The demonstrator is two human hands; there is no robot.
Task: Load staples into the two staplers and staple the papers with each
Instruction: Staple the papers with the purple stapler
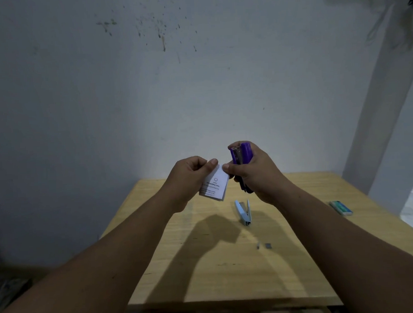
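From the head camera, both hands are raised above the counter. The left hand pinches a small stack of folded papers between thumb and fingers, printed side toward the camera. The right hand is wrapped around the purple stapler, held nearly upright, while its thumb and forefinger also touch the top right corner of the papers. So both sets of fingers are clenched on something, neither released.

The step in hand looks like stapling with the purple stapler: the corner is being brought toward it. The next move calls for sliding that corner into the mouth of the stapler and squeezing, keeping the sheets squared.

On the counter below lies the light blue stapler, hinged open. A few loose staples sit nearer the camera, and a box of staples rests well apart near the right edge.

The mouth of the purple stapler is hidden behind the right hand, so whether the paper is already inside it cannot be told; the print on the papers is too small to read.
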